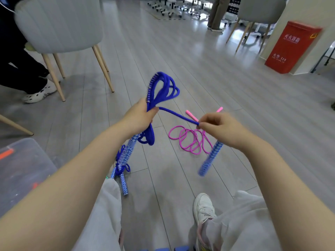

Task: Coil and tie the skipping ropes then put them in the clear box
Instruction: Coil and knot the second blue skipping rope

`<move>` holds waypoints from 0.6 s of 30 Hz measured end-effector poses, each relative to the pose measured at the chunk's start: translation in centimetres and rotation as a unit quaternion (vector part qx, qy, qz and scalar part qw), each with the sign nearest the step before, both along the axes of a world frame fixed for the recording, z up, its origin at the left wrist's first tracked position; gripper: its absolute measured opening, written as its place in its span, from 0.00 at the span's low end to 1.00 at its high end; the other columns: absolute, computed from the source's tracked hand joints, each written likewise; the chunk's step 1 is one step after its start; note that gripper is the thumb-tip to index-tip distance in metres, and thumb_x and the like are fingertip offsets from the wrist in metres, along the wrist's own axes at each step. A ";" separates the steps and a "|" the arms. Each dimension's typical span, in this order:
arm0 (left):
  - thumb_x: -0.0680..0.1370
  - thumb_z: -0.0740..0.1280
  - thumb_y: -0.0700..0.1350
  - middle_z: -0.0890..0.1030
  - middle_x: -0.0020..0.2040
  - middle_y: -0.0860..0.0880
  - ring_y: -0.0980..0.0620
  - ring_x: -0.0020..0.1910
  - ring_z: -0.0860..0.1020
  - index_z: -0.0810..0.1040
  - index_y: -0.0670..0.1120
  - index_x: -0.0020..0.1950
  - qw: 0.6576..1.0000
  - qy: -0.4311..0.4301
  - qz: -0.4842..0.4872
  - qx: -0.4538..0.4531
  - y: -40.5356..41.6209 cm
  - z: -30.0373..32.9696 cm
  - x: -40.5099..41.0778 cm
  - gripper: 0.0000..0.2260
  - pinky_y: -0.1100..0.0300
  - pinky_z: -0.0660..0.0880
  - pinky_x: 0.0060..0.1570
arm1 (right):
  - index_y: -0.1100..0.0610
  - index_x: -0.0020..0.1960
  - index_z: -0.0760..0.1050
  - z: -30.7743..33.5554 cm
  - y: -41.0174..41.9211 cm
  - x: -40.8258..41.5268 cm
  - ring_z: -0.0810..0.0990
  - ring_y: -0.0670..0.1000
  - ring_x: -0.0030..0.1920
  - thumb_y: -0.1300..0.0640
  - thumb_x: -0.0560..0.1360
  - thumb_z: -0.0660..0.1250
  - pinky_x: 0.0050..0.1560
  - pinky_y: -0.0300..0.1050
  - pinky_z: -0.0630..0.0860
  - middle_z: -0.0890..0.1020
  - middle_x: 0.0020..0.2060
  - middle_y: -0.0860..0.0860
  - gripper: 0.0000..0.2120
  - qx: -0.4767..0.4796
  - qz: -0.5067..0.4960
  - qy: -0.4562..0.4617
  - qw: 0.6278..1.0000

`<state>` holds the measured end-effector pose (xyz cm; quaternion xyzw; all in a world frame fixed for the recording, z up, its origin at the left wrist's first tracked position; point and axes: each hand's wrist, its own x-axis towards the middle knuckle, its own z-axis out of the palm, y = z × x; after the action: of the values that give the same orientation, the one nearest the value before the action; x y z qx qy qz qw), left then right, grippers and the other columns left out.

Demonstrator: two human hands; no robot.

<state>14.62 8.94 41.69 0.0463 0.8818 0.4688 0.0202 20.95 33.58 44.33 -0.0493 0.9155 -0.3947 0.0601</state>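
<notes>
Grey plank flooring lies below me. My left hand (139, 116) grips the coiled blue skipping rope (163, 87); my right hand (215, 126) pinches its free end. Slack tension could spill the loops. Clear plastic box (21, 165) sits left.

Blue handle (211, 157) below right hand: motion-blurred. Clear box (23, 169): cut off at left edge.
</notes>
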 end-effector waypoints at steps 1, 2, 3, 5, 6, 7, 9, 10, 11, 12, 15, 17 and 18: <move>0.80 0.61 0.49 0.77 0.41 0.45 0.44 0.40 0.76 0.69 0.45 0.55 0.998 0.017 -0.015 -0.066 -0.1 -0.5 -0.1 0.09 0.49 0.75 0.44 | 0.50 0.43 0.81 -0.2 -0.4 0.3 0.71 0.46 0.31 0.54 0.77 0.66 0.37 0.45 0.71 0.76 0.30 0.49 0.06 0.024 0.024 0.004 0.999; 0.81 0.61 0.50 0.76 0.43 0.45 0.44 0.41 0.75 0.68 0.44 0.55 0.991 0.024 -0.033 -0.131 -0.2 -1.1 -0.1 0.10 0.50 0.73 0.43 | 0.49 0.42 0.80 -0.4 -0.8 0.7 0.71 0.45 0.31 0.53 0.77 0.66 0.37 0.45 0.72 0.76 0.31 0.48 0.06 0.043 0.044 0.011 0.998; 0.81 0.62 0.50 0.76 0.46 0.44 0.43 0.44 0.76 0.68 0.44 0.56 0.979 0.022 -0.054 -0.193 -0.2 -1.7 -0.1 0.11 0.51 0.72 0.43 | 0.49 0.43 0.79 -0.5 -1.3 1.1 0.72 0.44 0.30 0.52 0.77 0.67 0.36 0.44 0.72 0.76 0.30 0.47 0.05 0.053 0.062 0.019 0.996; 0.80 0.62 0.49 0.78 0.51 0.42 0.40 0.49 0.77 0.69 0.43 0.57 0.946 0.013 -0.109 -0.306 0.1 -3.3 0.2 0.12 0.51 0.72 0.47 | 0.51 0.44 0.80 -0.7 -2.6 1.9 0.73 0.45 0.32 0.51 0.77 0.66 0.37 0.45 0.73 0.78 0.31 0.47 0.06 0.095 0.102 0.065 0.988; 0.80 0.63 0.49 0.78 0.53 0.42 0.41 0.50 0.77 0.69 0.43 0.57 0.925 0.004 -0.137 -0.353 0.6 -4.0 0.6 0.11 0.50 0.73 0.48 | 0.51 0.45 0.79 -0.7 -3.3 2.2 0.74 0.46 0.34 0.51 0.77 0.65 0.38 0.46 0.74 0.78 0.33 0.47 0.07 0.126 0.127 0.100 0.979; 0.80 0.62 0.49 0.79 0.53 0.43 0.42 0.49 0.77 0.69 0.44 0.56 0.907 -0.004 -0.158 -0.390 1.1 -4.7 1.1 0.09 0.50 0.74 0.48 | 0.51 0.45 0.79 -0.9 -4.1 2.4 0.74 0.47 0.35 0.52 0.78 0.64 0.38 0.48 0.74 0.78 0.34 0.46 0.06 0.151 0.156 0.135 0.967; 0.81 0.59 0.47 0.79 0.51 0.46 0.44 0.48 0.78 0.71 0.46 0.54 0.857 -0.014 -0.214 -0.469 2.7 -5.4 2.8 0.06 0.53 0.73 0.44 | 0.52 0.47 0.78 -1.2 -5.3 2.5 0.73 0.48 0.38 0.54 0.78 0.62 0.40 0.48 0.74 0.78 0.39 0.45 0.06 0.188 0.211 0.191 0.940; 0.82 0.58 0.47 0.80 0.52 0.45 0.44 0.50 0.78 0.72 0.46 0.54 0.828 -0.017 -0.260 -0.496 3.5 -5.7 3.8 0.07 0.54 0.72 0.45 | 0.53 0.49 0.78 -1.4 -5.6 2.2 0.74 0.49 0.41 0.54 0.79 0.62 0.42 0.47 0.74 0.78 0.41 0.46 0.07 0.210 0.229 0.208 0.927; 0.83 0.58 0.48 0.79 0.55 0.45 0.43 0.53 0.78 0.73 0.45 0.57 0.803 -0.026 -0.305 -0.511 4.2 -5.8 4.8 0.09 0.54 0.72 0.47 | 0.54 0.50 0.78 -1.4 -5.6 1.8 0.73 0.49 0.43 0.54 0.79 0.62 0.44 0.46 0.73 0.77 0.43 0.47 0.07 0.229 0.241 0.216 0.918; 0.82 0.58 0.49 0.79 0.55 0.45 0.44 0.53 0.78 0.72 0.44 0.60 0.787 -0.036 -0.344 -0.511 4.9 -5.6 5.9 0.11 0.54 0.71 0.48 | 0.54 0.51 0.78 -1.4 -5.3 1.4 0.72 0.49 0.44 0.54 0.80 0.62 0.44 0.43 0.70 0.76 0.43 0.46 0.07 0.242 0.247 0.213 0.914; 0.82 0.60 0.51 0.76 0.48 0.49 0.48 0.44 0.74 0.71 0.46 0.58 0.795 -0.044 -0.416 -0.440 5.8 -3.9 8.5 0.10 0.56 0.68 0.44 | 0.54 0.51 0.79 -1.2 -3.2 0.1 0.71 0.44 0.41 0.52 0.79 0.65 0.40 0.34 0.64 0.72 0.38 0.40 0.06 0.238 0.221 0.147 0.934; 0.81 0.60 0.53 0.75 0.44 0.52 0.50 0.41 0.74 0.70 0.47 0.53 0.815 -0.016 -0.438 -0.379 5.8 -2.1 9.3 0.10 0.58 0.68 0.44 | 0.54 0.49 0.82 -1.5 -1.1 -0.8 0.75 0.44 0.38 0.50 0.77 0.69 0.41 0.36 0.69 0.78 0.37 0.42 0.08 0.184 0.183 0.071 0.963; 0.81 0.60 0.53 0.74 0.42 0.53 0.52 0.40 0.73 0.70 0.48 0.51 0.825 0.003 -0.444 -0.349 5.7 -1.1 9.5 0.09 0.59 0.67 0.43 | 0.53 0.47 0.83 -1.7 -0.1 -1.1 0.76 0.44 0.37 0.49 0.75 0.71 0.42 0.40 0.72 0.80 0.36 0.44 0.08 0.136 0.166 0.031 0.976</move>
<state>24.15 14.63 40.58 0.4244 0.8708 0.0699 0.2381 19.88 33.48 42.65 -0.2036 0.9412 -0.2492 0.1027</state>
